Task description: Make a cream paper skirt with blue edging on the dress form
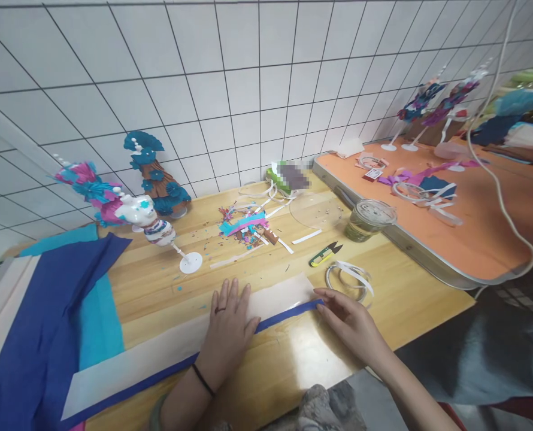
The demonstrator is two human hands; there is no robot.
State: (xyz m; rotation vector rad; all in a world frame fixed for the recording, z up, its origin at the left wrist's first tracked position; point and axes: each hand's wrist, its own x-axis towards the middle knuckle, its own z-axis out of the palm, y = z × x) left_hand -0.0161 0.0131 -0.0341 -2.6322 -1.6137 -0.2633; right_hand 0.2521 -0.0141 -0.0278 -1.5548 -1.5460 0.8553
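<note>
A long pale strip (pixel 170 339) with a dark blue edge band (pixel 159 374) lies slantwise across the wooden table. My left hand (pixel 231 317) rests flat on its middle, fingers stretched out, a dark ring on one finger and a black band at the wrist. At the strip's right end my right hand (pixel 347 323) pinches the corner between thumb and fingers. Just beyond that hand lie a coil of white ribbon (pixel 347 281) and small thread snips (pixel 326 254) with a green and yellow handle.
Dark blue cloth (pixel 60 311) and turquoise cloth (pixel 98 323) lie at the left. A decorated mannequin figure (pixel 136 209) on a white stand is behind them. Colourful scraps (pixel 246 224) lie mid-table. A lidded clear tub (pixel 369 218) stands near the orange table (pixel 491 233).
</note>
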